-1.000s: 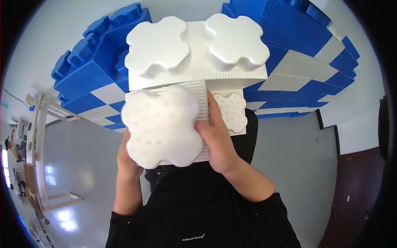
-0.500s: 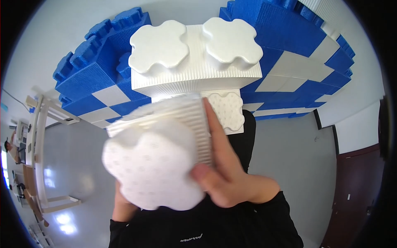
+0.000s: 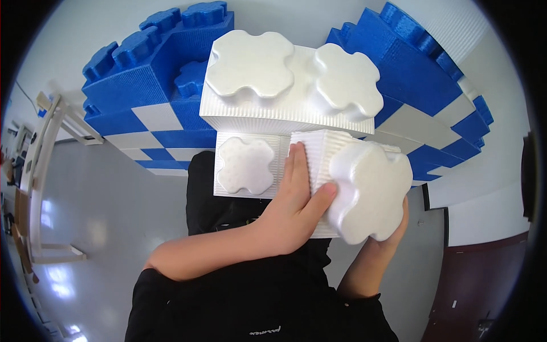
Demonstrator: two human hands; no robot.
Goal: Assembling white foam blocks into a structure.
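A large white toy building block (image 3: pixel 373 191) with a lobed knob is held between my two hands, tilted. My left hand (image 3: pixel 299 202) lies against its ribbed left side, thumb close to the knob. At the block's right edge is my right hand (image 3: pixel 396 228), its fingers mostly hidden behind the block. Just left of my left hand sits a lower white block (image 3: pixel 222 191) with a lobed, dotted knob (image 3: pixel 246 165). Behind them, a higher white block (image 3: pixel 305 62) bears two big knobs. The held block overlaps the lower block's right part, and whether they touch I cannot tell.
Stacked blue and white blocks form walls on the left (image 3: pixel 122 85) and right (image 3: pixel 416 62). A white frame table (image 3: pixel 48 142) stands far left on the grey floor (image 3: pixel 108 211). A dark red door (image 3: pixel 478 279) is at the lower right. My black-clad leg (image 3: pixel 199 188) shows beneath.
The held block has moved from left to right and turned, with both hands on it. The lower block's left knob is uncovered now, its right side covered. The view has shifted slightly.
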